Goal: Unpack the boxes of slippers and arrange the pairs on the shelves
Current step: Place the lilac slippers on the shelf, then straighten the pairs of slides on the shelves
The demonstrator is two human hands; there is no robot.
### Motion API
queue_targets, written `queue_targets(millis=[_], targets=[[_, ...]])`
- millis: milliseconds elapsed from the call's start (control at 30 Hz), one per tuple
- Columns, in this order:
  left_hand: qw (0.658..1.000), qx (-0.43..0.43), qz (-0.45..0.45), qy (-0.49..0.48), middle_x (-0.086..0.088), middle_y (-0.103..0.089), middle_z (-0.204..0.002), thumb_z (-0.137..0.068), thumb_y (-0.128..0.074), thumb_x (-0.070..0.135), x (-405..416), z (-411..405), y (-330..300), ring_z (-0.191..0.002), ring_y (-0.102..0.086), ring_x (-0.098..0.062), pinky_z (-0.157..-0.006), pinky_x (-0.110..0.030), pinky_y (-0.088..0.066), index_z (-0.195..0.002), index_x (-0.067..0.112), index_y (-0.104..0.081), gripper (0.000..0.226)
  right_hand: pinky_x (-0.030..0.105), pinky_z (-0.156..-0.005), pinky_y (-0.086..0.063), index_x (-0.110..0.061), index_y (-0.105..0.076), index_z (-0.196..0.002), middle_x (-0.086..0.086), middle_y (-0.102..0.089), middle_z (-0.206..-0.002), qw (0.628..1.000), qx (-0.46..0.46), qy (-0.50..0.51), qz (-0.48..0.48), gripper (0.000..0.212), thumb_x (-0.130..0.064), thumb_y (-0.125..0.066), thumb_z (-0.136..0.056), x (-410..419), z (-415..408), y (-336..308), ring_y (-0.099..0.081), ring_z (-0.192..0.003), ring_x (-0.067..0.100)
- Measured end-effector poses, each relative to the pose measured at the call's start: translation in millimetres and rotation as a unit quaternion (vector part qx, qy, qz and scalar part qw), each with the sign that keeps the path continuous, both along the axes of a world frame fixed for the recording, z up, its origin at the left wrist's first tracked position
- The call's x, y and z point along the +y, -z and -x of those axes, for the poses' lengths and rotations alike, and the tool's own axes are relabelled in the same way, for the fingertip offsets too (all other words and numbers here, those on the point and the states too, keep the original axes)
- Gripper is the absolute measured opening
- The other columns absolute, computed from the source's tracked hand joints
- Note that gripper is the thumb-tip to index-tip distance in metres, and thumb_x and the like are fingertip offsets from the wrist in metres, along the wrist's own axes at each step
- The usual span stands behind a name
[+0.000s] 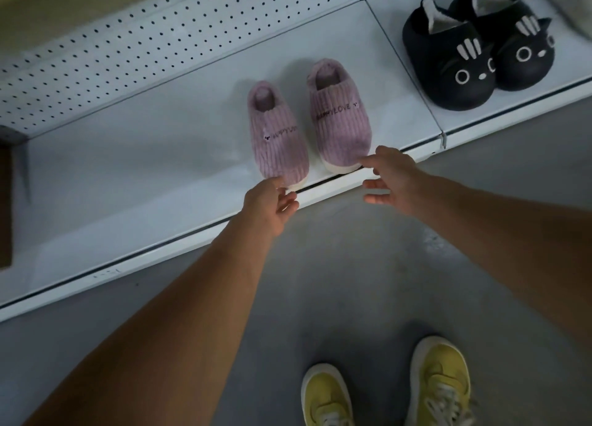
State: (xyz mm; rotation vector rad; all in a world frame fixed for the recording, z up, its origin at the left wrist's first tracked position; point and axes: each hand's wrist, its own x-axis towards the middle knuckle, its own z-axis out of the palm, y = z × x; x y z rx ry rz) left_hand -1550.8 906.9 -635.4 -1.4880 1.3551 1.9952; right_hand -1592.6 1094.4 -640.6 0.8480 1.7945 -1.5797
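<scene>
Left hand (272,204) and right hand (392,178), fingers relaxed, touching pink slippers' (307,121) toes on shelf (144,156).

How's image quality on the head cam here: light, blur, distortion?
Head view: dim, flat, bluish light, no glare; soft shadows left of the pink slippers on the shelf. Wide-angle bend bows the shelf edge and stretches the forearms. Slight softness overall, worse at the corners; black slippers readable, lettering on the pink pair only partly. Left hand and right hand fairly sharp.
</scene>
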Motion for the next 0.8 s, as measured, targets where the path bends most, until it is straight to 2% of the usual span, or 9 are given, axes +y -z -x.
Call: queue_targets(millis=[67,133,200,367,500,667,800], targets=[[1.0,0.017,-0.01,0.003,-0.015,-0.061,-0.118,-0.1,-0.053,0.01,1.8,-9.3,-13.8,-0.105,-0.064,-0.03,-0.093,-0.042,-0.053,-0.09,0.008,-0.056,0.01,0.04,-0.072,-0.057,-0.02,-0.054,-0.122,-0.002,-0.056,-0.103,1.0,0.002,0.013,-0.001,0.033,-0.023,-0.063,-0.09,2.0,-10.1,-14.2,-0.064,-0.096,0.022],[0.999,0.025,-0.025,-0.01,-0.014,-0.064,-0.118,-0.101,-0.051,0.011,7.7,-22.0,-27.2,-0.102,-0.065,-0.029,-0.09,-0.041,-0.053,-0.092,0.009,-0.056,0.011,0.037,-0.071,-0.056,-0.02,-0.06,-0.103,0.004,-0.061,-0.103,0.999,0.019,0.034,-0.014,0.012,-0.018,-0.059,-0.091,6.7,-21.5,-26.6,-0.066,-0.085,0.021],[0.999,0.024,-0.043,-0.021,-0.012,-0.065,-0.115,-0.102,-0.05,0.013,13.9,-37.5,-45.1,-0.103,-0.064,-0.028,-0.088,-0.039,-0.051,-0.092,0.01,-0.057,0.012,0.034,-0.069,-0.052,-0.019,-0.061,-0.091,0.008,-0.066,-0.098,0.997,0.032,0.063,-0.016,0.006,-0.016,-0.056,-0.091,8.7,-34.6,-42.8,-0.065,-0.078,0.022],[0.995,0.029,-0.078,-0.058,-0.007,-0.067,-0.1,-0.101,-0.051,0.016,32.2,-66.2,-103.0,-0.1,-0.063,-0.024,-0.088,-0.037,-0.048,-0.093,0.01,-0.059,0.013,0.029,-0.063,-0.05,-0.011,-0.063,-0.106,0.011,-0.07,-0.094,0.993,0.038,0.114,0.018,0.016,-0.018,-0.056,-0.092,15.6,-68.6,-98.0,-0.066,-0.071,0.021],[0.99,0.054,-0.107,-0.079,-0.009,-0.067,-0.1,-0.101,-0.051,0.014,45.7,-70.7,-166.6,-0.088,-0.064,-0.023,-0.085,-0.038,-0.05,-0.096,0.01,-0.06,0.011,0.03,-0.065,-0.051,-0.013,-0.064,-0.101,0.011,-0.071,-0.089,0.991,0.058,0.119,0.036,0.013,-0.019,-0.058,-0.092,20.2,-87.9,-157.6,-0.066,-0.069,0.022],[0.988,0.088,-0.121,-0.029,-0.007,-0.07,-0.095,-0.098,-0.057,0.014,66.6,-75.6,-255.9,-0.085,-0.066,-0.021,-0.075,-0.034,-0.055,-0.092,0.011,-0.06,0.007,0.028,-0.063,-0.049,-0.015,-0.064,-0.093,0.006,-0.07,-0.08,0.987,0.091,0.122,0.049,0.007,-0.019,-0.058,-0.092,31.0,-110.4,-248.0,-0.065,-0.065,0.02],[0.985,0.117,-0.124,0.001,-0.004,-0.07,-0.089,-0.097,-0.059,0.017,80.2,-84.4,-329.1,-0.083,-0.066,-0.019,-0.074,-0.032,-0.055,-0.091,0.011,-0.063,0.01,0.028,-0.064,-0.049,-0.013,-0.063,-0.104,0.006,-0.069,-0.081,0.981,0.11,0.144,0.066,0.014,-0.019,-0.056,-0.094,45.2,-128.1,-323.2,-0.065,-0.068,0.02]])
